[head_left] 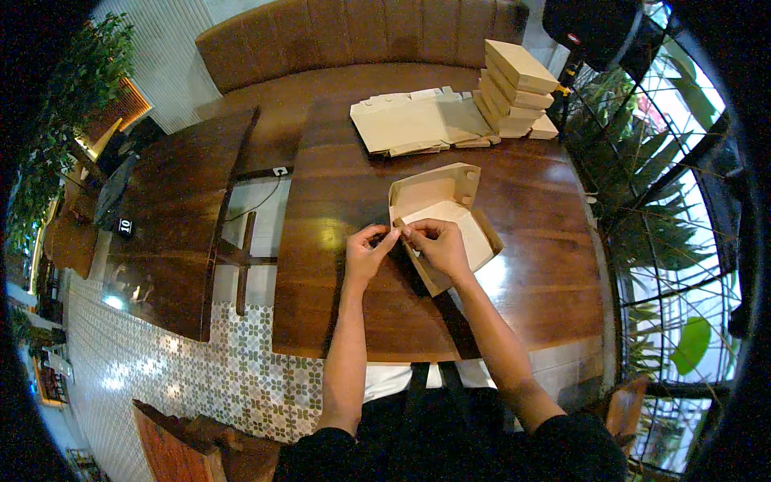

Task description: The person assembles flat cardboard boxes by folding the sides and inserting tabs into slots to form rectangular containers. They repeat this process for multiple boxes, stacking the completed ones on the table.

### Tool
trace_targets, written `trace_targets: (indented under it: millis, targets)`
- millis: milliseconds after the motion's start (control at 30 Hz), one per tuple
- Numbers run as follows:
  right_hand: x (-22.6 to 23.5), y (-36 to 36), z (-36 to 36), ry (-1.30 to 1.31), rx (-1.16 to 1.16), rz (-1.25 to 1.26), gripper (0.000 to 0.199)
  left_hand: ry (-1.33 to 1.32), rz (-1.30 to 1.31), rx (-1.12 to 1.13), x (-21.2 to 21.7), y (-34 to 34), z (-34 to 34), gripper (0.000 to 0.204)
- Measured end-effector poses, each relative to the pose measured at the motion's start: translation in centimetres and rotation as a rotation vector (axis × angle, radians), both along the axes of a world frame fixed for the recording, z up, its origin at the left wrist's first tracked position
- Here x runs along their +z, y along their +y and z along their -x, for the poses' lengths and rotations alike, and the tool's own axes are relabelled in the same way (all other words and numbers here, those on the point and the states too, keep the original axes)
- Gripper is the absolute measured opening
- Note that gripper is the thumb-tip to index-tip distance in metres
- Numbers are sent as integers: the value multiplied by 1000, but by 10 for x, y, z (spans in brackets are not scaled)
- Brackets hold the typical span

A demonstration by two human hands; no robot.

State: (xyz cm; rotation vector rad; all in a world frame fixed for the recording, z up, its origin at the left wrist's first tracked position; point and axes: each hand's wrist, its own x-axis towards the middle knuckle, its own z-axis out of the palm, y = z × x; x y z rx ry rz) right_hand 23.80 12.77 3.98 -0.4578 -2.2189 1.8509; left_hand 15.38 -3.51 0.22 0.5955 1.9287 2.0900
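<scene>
A brown cardboard box (480, 241) stands partly folded on the wooden table in front of me, its lid raised at the far side and its pale inside showing. At the box's left corner my left hand (371, 252) pinches the cardboard edge between thumb and fingers. My right hand (438, 245) grips the same corner from the right, its thumb and fingertips meeting close to the left ones. The small flap between the fingertips is mostly hidden.
A stack of flat unfolded cardboard blanks (418, 122) lies at the table's far side. Right of it rise several folded boxes (518, 88) in a pile. A brown padded bench (361, 36) runs behind. Another wooden table (181, 217) stands left, past a gap.
</scene>
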Motion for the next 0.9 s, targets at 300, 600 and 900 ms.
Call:
trace_targets:
  millis: [300, 600, 900]
  targets:
    - [-7, 5, 3, 3, 34, -39, 20, 382, 223, 109, 9, -3, -4, 20]
    - [3, 3, -2, 41, 86, -86, 23, 435, 206, 158, 17, -2, -8, 13]
    - [15, 8, -3, -28, 177, -220, 26, 421, 207, 175, 20, -3, -11, 13]
